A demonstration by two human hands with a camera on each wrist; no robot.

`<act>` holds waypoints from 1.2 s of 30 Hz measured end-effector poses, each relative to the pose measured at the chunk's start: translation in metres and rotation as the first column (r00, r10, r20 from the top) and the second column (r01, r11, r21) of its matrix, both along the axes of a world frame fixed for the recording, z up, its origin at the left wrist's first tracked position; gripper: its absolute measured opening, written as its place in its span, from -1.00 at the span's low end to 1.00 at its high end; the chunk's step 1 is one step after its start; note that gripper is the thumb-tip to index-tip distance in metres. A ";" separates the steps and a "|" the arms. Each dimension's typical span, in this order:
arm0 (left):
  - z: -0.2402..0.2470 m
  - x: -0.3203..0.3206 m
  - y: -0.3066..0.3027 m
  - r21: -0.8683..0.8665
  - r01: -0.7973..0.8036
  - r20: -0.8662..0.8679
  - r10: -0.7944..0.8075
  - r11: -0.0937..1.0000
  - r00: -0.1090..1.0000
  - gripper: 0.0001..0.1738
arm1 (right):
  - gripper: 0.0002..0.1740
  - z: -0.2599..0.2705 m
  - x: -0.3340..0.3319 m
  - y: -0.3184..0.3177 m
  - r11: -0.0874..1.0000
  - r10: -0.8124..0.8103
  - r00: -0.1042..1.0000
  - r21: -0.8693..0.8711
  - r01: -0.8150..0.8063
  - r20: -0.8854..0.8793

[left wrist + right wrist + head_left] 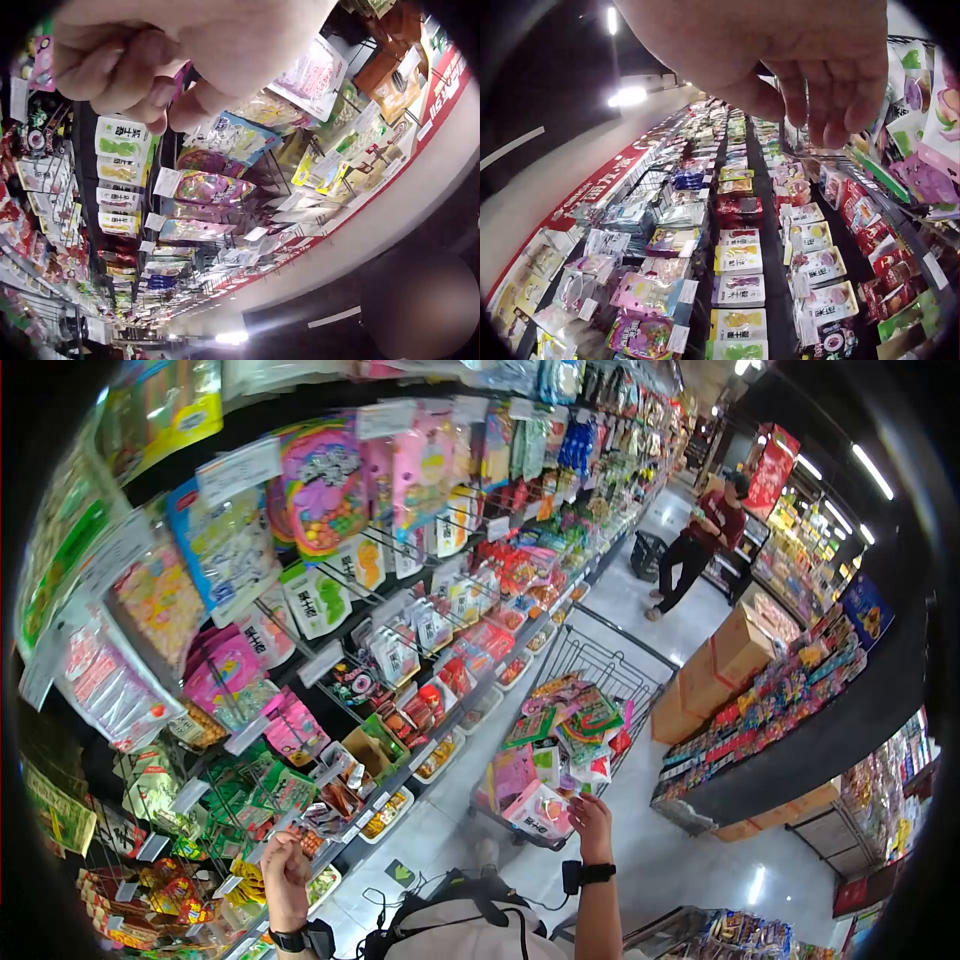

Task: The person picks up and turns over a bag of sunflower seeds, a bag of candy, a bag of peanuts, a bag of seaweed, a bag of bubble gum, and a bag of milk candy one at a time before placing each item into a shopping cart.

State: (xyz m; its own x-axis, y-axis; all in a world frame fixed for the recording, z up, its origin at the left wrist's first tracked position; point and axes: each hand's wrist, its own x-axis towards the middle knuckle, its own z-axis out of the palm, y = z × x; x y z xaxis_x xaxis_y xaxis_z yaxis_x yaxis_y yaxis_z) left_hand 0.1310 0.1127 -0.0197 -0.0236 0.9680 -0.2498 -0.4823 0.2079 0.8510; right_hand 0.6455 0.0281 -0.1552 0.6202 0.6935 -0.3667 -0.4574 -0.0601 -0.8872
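Note:
My left hand (286, 870) is raised beside the snack shelf, near small packets on the lower hooks. In the left wrist view its fingers (112, 79) are loosely curled and hold nothing, with hanging bags behind them. My right hand (590, 828) hovers by the near end of a wire shopping cart (650, 672), fingers relaxed and bent downward in the right wrist view. Closest to it lies a pink-and-white snack packet (540, 812) on the cart's load. Green packets (530, 728) and a pink-purple bag (512, 772) are heaped with it.
Shelves of hanging candy bags (320, 490) run along the left, with clear tubs (437, 756) along their foot. Down the aisle a person (705, 540) stands by a black basket (645, 556). Cardboard boxes (735, 650) and a dark display counter (770, 760) border the right.

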 end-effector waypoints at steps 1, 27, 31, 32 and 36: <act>0.000 0.011 0.006 -0.017 -0.030 -0.001 0.030 0.999 1.000 -0.89 | -0.61 -0.008 0.011 0.004 1.000 -0.008 1.000 -0.008 0.008 0.005; 0.011 0.139 0.003 -0.086 -0.439 -0.111 0.430 0.894 0.896 -0.83 | -0.33 -0.280 0.303 0.199 0.988 0.129 0.974 -0.111 -0.110 0.188; 0.018 0.149 -0.005 -0.063 -0.443 -0.104 0.436 0.894 0.894 -0.83 | -0.33 -0.241 0.299 0.215 0.970 -0.121 0.952 -0.235 0.054 -0.281; 0.017 0.148 -0.006 -0.060 -0.448 -0.107 0.440 0.892 0.892 -0.83 | -0.34 -0.238 0.298 0.215 0.969 -0.116 0.954 -0.241 0.048 -0.275; 0.016 0.149 -0.008 -0.054 -0.482 -0.068 0.478 0.875 0.876 -0.81 | -0.35 -0.240 0.294 0.213 0.974 -0.110 0.959 -0.219 0.052 -0.260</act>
State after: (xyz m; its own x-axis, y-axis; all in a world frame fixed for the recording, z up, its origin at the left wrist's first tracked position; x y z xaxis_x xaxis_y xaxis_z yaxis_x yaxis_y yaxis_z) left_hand 0.2800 0.1046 -0.0034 -0.4955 0.8153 -0.2996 -0.4938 0.0194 0.8693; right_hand 0.9395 0.2414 -0.3949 0.5295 0.5352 -0.6582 -0.6883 -0.1826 -0.7021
